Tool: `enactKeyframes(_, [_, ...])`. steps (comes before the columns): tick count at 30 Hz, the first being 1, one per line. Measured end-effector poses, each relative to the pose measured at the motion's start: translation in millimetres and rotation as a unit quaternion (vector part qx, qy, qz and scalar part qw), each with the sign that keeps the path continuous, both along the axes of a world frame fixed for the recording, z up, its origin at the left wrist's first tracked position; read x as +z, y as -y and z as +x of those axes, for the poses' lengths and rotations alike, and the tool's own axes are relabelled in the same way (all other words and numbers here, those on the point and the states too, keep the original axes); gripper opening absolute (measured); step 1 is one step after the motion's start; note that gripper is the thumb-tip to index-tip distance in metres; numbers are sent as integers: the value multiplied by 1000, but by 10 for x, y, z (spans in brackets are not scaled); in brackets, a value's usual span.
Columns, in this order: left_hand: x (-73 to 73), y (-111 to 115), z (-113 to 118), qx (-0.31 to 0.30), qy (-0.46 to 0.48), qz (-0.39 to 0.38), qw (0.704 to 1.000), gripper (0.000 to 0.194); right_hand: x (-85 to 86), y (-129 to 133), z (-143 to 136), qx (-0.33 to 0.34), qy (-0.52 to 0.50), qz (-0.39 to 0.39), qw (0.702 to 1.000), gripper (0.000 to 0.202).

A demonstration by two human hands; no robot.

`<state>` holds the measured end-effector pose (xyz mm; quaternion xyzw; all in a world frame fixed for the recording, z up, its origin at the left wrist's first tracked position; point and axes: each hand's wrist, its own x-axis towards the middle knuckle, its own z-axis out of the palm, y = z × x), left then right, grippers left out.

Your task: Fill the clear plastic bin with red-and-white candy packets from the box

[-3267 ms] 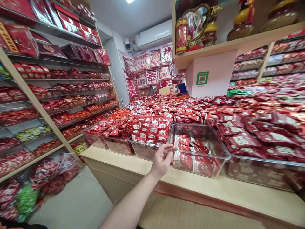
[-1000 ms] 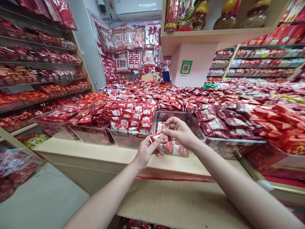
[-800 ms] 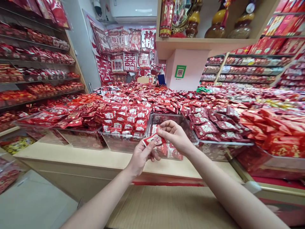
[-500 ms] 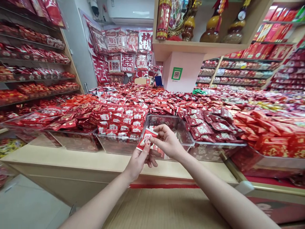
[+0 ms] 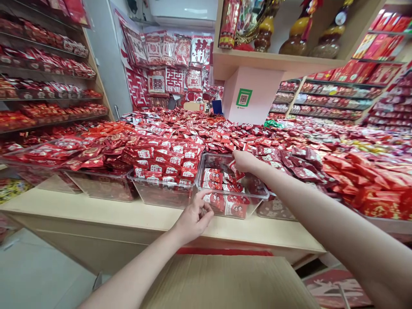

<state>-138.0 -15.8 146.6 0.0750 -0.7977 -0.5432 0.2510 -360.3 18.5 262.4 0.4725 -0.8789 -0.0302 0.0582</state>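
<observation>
A clear plastic bin (image 5: pixel 254 196) on the counter is partly filled with small red-and-white candy packets (image 5: pixel 212 176), some lying in rows. My right hand (image 5: pixel 245 162) reaches over the bin's back right part, its fingers closed on a red candy packet (image 5: pixel 237 171) that hangs tilted above the others. The fingertips are partly hidden behind the hand. At the bin's front left corner is my left hand (image 5: pixel 193 218), with the index finger stretched toward the rim and the other fingers loosely bent. Nothing shows in it; whether it touches the bin I cannot tell.
A fuller bin of red packets (image 5: pixel 164 165) adjoins on the left, and dark red packets (image 5: pixel 302 165) are heaped on the right. Behind lies a wide spread of packets. A wooden shelf (image 5: pixel 277 60) overhangs the back. A cardboard-coloured surface (image 5: pixel 225 283) is nearest me.
Both hands were together at the bin's front with a red packet between them. My right hand has moved back into the bin with a packet; my left hand is now without one.
</observation>
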Motion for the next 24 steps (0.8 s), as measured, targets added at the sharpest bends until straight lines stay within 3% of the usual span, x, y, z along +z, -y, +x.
enactKeyframes(5, [-73,73,21,3,1,-52,999,51,-205,198,-15,5,22,38,999,36])
enactKeyframes(13, [-106,103,12,-5,1,-87,996,54,-493,123,-153,40,86,60,994,27])
enactKeyframes(24, [-113,130,21,-16,28,-117,993,57,-596,199,-129,50,99,57,992,22])
